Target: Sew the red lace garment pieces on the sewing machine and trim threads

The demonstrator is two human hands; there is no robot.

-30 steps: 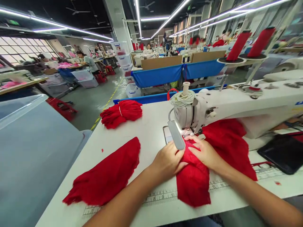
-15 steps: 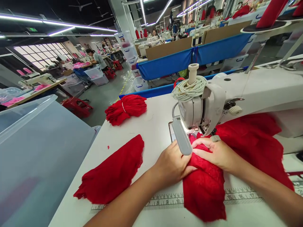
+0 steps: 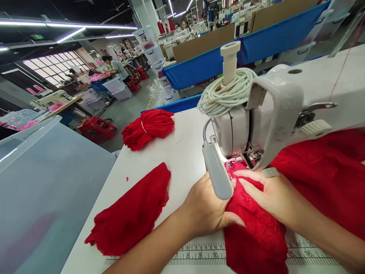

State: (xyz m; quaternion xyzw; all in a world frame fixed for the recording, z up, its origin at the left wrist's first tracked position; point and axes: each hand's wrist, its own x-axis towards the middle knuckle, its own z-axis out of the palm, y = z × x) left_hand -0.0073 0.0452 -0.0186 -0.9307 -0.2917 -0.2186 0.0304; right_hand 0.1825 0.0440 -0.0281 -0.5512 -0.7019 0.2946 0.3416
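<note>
A red lace-edged fabric piece (image 3: 253, 232) lies under the needle area of a white sewing machine (image 3: 288, 99) and hangs toward me over the table. My left hand (image 3: 207, 207) rests flat along its left edge, thumb stretched out over the cloth; a grey lamp (image 3: 218, 171) hides part of the fingers. From the right, my right hand (image 3: 278, 194) touches the lace near the presser foot, its forefinger and thumb extended and slightly apart. It wears a beige ring-like band (image 3: 270, 172). More red fabric (image 3: 325, 171) is bunched behind my right hand, under the machine arm.
A stack of red pieces (image 3: 131, 213) lies left of my hands, with a tied red bundle (image 3: 148, 127) behind it. A printed ruler (image 3: 196, 255) runs along the front of the table. A large plastic bin (image 3: 54, 182) stands at left. Cord coils (image 3: 228, 93) top the machine.
My view has moved closer to the machine. Both hands stay on the fabric by the needle; my right thumb and forefinger have spread a little from the left fingertips.
</note>
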